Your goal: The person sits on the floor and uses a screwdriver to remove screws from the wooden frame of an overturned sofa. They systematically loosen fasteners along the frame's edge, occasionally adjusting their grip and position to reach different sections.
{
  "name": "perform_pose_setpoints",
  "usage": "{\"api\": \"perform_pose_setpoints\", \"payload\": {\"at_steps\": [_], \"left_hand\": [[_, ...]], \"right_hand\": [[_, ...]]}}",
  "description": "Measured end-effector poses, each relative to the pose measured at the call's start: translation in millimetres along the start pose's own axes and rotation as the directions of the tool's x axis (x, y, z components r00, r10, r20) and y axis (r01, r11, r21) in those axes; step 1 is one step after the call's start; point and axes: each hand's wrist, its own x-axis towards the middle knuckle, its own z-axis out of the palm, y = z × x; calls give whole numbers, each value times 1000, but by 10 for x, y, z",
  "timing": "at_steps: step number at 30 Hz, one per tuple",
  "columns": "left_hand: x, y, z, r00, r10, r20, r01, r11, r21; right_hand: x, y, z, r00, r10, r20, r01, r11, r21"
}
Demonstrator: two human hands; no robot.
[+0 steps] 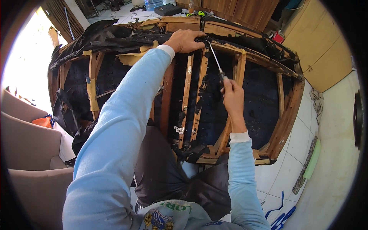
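A large wooden furniture frame (167, 88), stripped down to its bars, lies before me with torn black fabric (115, 41) along its far rail. My right hand (233, 97) is closed around the dark handle of a screwdriver (216, 57). The long metal shaft points away from me, and its tip meets the far rail amid black scraps. My left hand (186, 41) rests on that rail just left of the tip. Its thumb and fingers close on the black fabric there; the fingertips are partly hidden in the dark material.
Grey upholstered chairs (28, 142) stand at the left, with an orange item (43, 122) beside them. Blue straps (283, 218) and a light green roll (312, 159) lie on the white tiles at the right. A black case (168, 10) sits beyond the frame.
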Motion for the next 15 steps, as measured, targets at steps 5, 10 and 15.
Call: {"api": "perform_pose_setpoints", "payload": {"at_steps": [5,10,15], "left_hand": [[3,20,-13,1000,0,8,0,1000,4],[14,47,-12,1000,-14,10,15,999,-41],[-4,16,-20,1000,-20,4,20,999,-38]], "right_hand": [[-20,-83,-25,929,227,292,-354,774,525],[-74,-93,142,997,55,-51,-43,975,217],[-123,-89,122,876,-439,-200,338,854,-396]]}}
